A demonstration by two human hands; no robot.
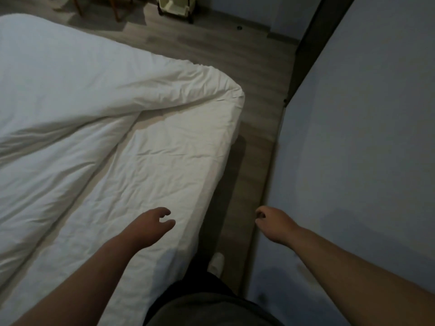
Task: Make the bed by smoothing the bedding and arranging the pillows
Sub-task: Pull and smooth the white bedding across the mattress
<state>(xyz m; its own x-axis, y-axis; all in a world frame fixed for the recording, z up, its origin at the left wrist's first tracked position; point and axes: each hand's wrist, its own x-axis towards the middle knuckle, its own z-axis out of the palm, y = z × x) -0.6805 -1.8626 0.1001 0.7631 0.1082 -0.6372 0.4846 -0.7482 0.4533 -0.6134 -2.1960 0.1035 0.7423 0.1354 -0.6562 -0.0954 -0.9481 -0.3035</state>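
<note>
A white duvet (pixel 70 95) covers the far and left part of the bed, its near edge folded back diagonally. The wrinkled white sheet (pixel 160 165) on the mattress lies bare along the bed's right side. My left hand (pixel 153 224) hovers over the sheet near the mattress edge, fingers loosely curled and holding nothing. Over the narrow floor strip beside the wall hangs my right hand (pixel 273 222), fingers loosely curled and empty. No pillow is in view.
A grey wall (pixel 353 137) runs close along the right, leaving a narrow strip of wood floor (pixel 259 114) beside the bed. My white shoe (pixel 216 263) stands on that strip. Chair legs (pixel 98 8) and a cream wheeled object (pixel 175 5) stand at the far end.
</note>
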